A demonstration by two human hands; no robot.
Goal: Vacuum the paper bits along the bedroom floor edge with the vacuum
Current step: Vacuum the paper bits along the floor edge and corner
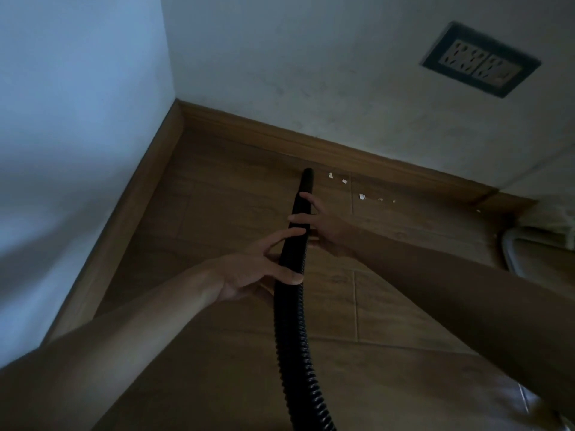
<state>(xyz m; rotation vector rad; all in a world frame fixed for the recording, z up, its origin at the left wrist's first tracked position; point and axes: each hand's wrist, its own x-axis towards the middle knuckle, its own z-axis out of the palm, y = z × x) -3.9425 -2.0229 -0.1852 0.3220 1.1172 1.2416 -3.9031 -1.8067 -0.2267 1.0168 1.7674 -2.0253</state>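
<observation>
Vacuum hose (291, 337): ribbed, floppy and light, so we steer from the stiff nozzle (306, 181). Left hand (255, 269) wraps the hose, right hand (320, 227) grips the nozzle. Paper bits (362, 196) lie just right of the tip, by the skirting board (342, 150); they look featherlight.

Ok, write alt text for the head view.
A left hand and right hand grip a black vacuum hose, its nozzle close to white paper bits on the brown floor by the baseboard. A wall socket sits above.
</observation>
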